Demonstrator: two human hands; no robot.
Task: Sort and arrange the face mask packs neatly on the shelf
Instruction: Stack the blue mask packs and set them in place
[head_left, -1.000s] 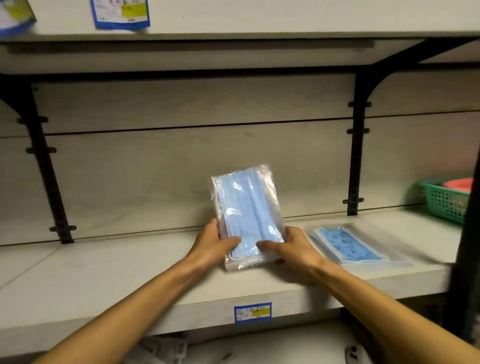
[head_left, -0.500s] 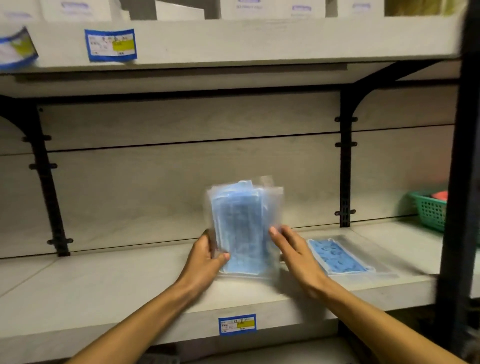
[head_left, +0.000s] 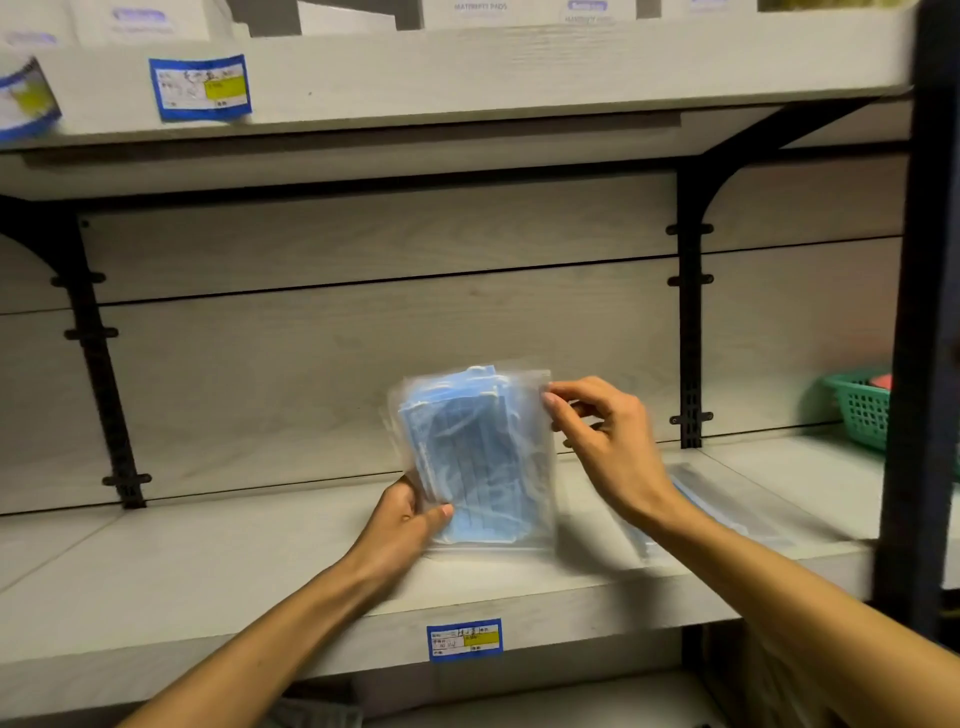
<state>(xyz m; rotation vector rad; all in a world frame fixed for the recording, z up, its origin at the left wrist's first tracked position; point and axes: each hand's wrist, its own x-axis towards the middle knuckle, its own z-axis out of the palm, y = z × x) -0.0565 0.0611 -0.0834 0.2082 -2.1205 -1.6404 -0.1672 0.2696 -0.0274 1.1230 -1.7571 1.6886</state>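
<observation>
On the shelf (head_left: 208, 561) two mask packs show: one upright pack (head_left: 475, 457) gripped by left hand (head_left: 402, 525) and right hand (head_left: 602, 436), one flat pack (head_left: 727, 512) toward the right edge near a green basket (head_left: 860, 410).

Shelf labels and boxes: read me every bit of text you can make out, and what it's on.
"MATERNITY PADS": white box on the top shelf, faint, likely reading.
Neighbouring box: print blurred.
Upper shelf-edge label: unreadable.
Lower shelf-edge label: handwriting too small.
Mask pack: no print visible.

Two mask packs (head_left: 475, 457) (one flat (head_left: 727, 512)), one basket (head_left: 860, 410)
</observation>
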